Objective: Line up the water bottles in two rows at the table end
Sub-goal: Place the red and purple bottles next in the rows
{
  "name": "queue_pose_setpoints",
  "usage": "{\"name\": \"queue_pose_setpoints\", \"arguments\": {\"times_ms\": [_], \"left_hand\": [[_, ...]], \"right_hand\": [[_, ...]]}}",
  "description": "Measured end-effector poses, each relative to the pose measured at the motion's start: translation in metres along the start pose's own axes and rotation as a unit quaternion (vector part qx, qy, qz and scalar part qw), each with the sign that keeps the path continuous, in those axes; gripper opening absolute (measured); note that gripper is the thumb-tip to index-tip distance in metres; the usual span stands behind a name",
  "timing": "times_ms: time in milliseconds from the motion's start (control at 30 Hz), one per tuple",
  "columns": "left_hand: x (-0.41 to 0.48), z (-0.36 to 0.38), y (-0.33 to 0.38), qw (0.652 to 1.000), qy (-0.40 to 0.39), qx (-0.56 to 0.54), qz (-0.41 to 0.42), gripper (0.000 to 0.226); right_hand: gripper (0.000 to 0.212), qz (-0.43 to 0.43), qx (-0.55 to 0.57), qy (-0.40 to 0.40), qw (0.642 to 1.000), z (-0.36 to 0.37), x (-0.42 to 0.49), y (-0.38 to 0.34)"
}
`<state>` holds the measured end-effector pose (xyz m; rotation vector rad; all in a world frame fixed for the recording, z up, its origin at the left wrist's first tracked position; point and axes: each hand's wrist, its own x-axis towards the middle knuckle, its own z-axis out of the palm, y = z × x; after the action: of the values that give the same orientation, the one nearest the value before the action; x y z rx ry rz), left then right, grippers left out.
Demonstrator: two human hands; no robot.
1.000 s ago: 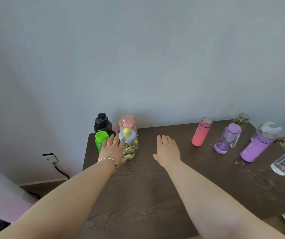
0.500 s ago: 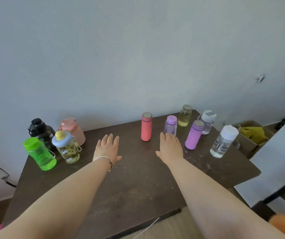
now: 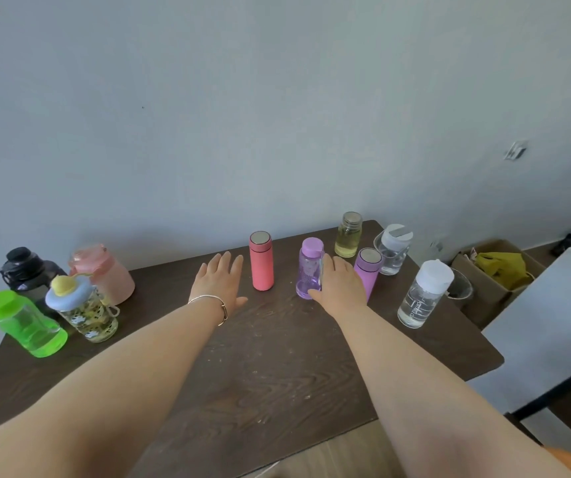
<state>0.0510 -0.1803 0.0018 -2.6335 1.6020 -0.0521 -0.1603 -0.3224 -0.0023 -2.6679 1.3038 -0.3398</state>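
On the dark wooden table (image 3: 270,374), four bottles stand grouped at the left end: black (image 3: 27,270), pink (image 3: 104,274), green (image 3: 23,322) and a yellow-capped patterned one (image 3: 82,310). A coral flask (image 3: 261,261) stands mid-table. To the right are a clear purple bottle (image 3: 308,269), a solid purple flask (image 3: 368,269), a yellow-tinted jar (image 3: 348,234), a clear white-lidded bottle (image 3: 392,248) and a clear white-capped bottle (image 3: 422,294). My left hand (image 3: 218,284) hovers open left of the coral flask. My right hand (image 3: 341,288) is open, between the two purple bottles, thumb beside the clear one.
A grey wall runs behind the table. A cardboard box (image 3: 494,270) with yellow cloth sits on the floor at the right. A white surface (image 3: 553,322) stands right of the table. A glass cup (image 3: 460,288) is behind the white-capped bottle.
The view swung right from the table's left end. Both hands moved right and forward; my right hand now reaches between the purple bottles, my left is near the coral flask.
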Motion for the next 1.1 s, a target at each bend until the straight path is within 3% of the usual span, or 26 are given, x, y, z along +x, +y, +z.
{"name": "queue_pose_setpoints", "arguments": {"times_ms": [367, 600, 767, 933, 1100], "left_hand": [[0.115, 0.028, 0.005, 0.991, -0.022, -0.128, -0.026, 0.09], [0.159, 0.05, 0.002, 0.952, -0.049, -0.295, -0.061, 0.083], [0.16, 0.065, 0.005, 0.897, -0.036, -0.432, -0.083, 0.07], [0.159, 0.07, 0.005, 0.874, -0.024, -0.471, -0.115, 0.063], [0.142, 0.067, 0.004, 0.875, -0.018, -0.467, -0.123, 0.063]], "right_hand": [[0.091, 0.066, 0.058, -0.04, 0.995, 0.033, 0.091, 0.007], [0.086, 0.14, 0.154, -0.034, 0.977, 0.068, 0.114, 0.007], [0.083, 0.185, 0.216, -0.016, 0.959, 0.08, 0.114, 0.012], [0.075, 0.211, 0.238, -0.006, 0.948, 0.086, 0.112, 0.016], [0.074, 0.189, 0.246, 0.002, 0.951, 0.075, 0.107, 0.012]]}}
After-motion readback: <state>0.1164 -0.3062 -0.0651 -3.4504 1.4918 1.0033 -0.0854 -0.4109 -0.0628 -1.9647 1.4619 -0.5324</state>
